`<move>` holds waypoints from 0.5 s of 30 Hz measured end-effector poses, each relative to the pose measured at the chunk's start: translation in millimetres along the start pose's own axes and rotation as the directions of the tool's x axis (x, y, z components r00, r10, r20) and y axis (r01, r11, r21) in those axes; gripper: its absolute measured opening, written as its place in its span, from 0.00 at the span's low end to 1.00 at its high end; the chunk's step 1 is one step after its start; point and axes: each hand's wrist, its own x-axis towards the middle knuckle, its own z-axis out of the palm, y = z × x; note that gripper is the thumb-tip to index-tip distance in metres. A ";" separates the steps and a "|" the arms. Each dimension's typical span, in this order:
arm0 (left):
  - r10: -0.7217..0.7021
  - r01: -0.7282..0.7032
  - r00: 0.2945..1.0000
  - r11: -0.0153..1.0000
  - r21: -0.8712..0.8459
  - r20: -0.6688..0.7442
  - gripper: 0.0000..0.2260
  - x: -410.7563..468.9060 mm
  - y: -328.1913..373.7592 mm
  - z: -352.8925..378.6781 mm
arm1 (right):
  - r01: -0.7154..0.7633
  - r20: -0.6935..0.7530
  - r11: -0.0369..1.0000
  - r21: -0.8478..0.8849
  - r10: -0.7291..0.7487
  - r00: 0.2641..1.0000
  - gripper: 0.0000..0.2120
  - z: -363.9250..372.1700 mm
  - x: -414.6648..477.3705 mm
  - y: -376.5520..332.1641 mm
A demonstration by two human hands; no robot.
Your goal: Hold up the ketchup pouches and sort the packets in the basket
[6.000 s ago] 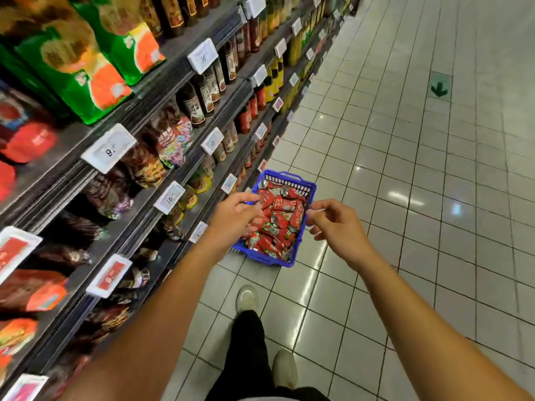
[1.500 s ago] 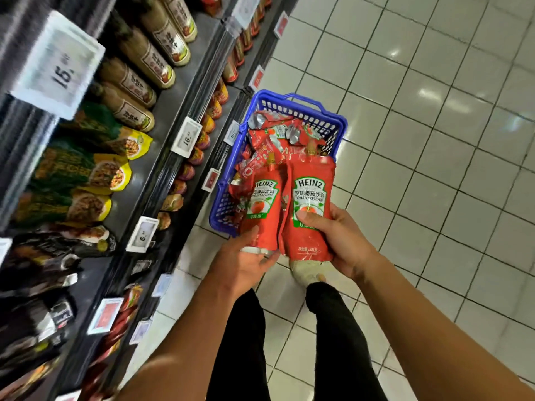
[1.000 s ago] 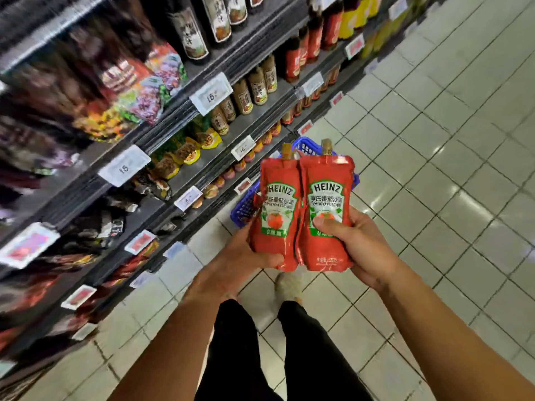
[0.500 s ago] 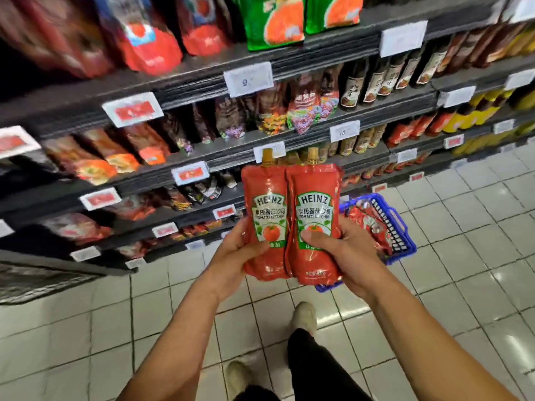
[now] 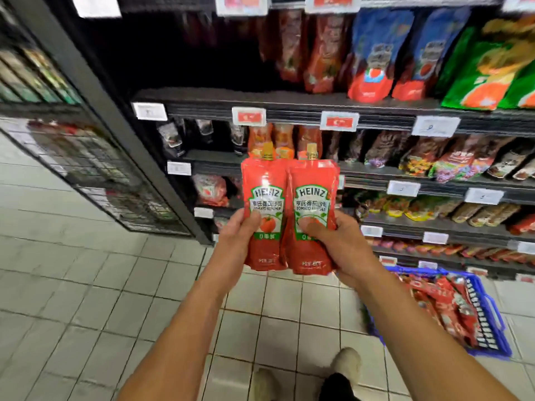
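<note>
Two glossy red film pouches, the left ketchup pouch (image 5: 265, 215) in the left hand (image 5: 234, 241) and the right ketchup pouch (image 5: 311, 218) in the right hand (image 5: 341, 250), catch a soft sheen, each topped by a hard plastic-looking cap. Behind them, the shelf rails (image 5: 289, 107) look matt dark metal with paper price tags (image 5: 435, 126). Below the right forearm, the blue basket (image 5: 489, 322) is shiny moulded plastic. Underfoot, the floor tiles (image 5: 86, 285) are smooth, pale and faintly reflective.

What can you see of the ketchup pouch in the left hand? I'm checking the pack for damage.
The left ketchup pouch is glossy red soft plastic with a yellowish cap and a green-edged Heinz label picturing a tomato. It is upright, looks full and unopened, touching a second pouch beside it. The left hand grips its lower half, thumb on the label.
</note>
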 end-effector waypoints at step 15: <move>0.270 -0.268 0.959 0.963 0.029 -0.086 0.19 12.9 110.7 -102.7 | 0.214 0.198 0.969 -0.127 -0.187 0.962 0.12 140.5 50.0 -61.1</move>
